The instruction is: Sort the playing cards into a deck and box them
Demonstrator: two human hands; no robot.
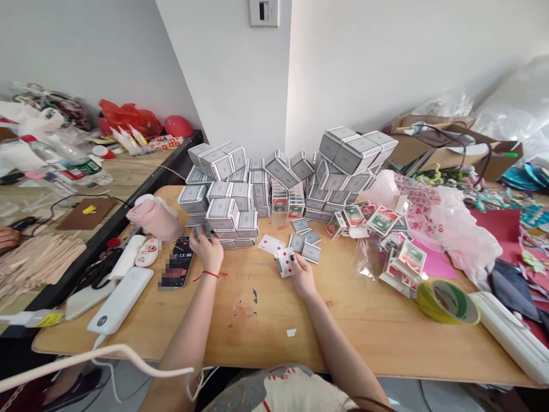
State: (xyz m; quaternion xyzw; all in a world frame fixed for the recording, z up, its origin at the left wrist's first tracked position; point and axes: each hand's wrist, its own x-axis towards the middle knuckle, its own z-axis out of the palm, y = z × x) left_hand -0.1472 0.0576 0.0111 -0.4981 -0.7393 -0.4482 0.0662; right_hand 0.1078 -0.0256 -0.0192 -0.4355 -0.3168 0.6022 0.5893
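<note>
My right hand [303, 277] pinches a few playing cards [284, 262], the front one showing red diamonds. Just behind them another diamond card [270, 244] lies face up, beside several grey-backed cards [305, 237] on the table. My left hand [206, 247] is at the front left of the stacked blocks made of grey-patterned cards [222, 214]. Its fingers are curled around a small greyish piece that they mostly hide, close against the stack.
Opened red-and-green card boxes [412, 257] and yellow tape [448, 302] lie to the right. On the left are a phone [176, 266], a white power bank [120, 300] and a pink roll [154, 218]. A white cable [128, 352] crosses the front left.
</note>
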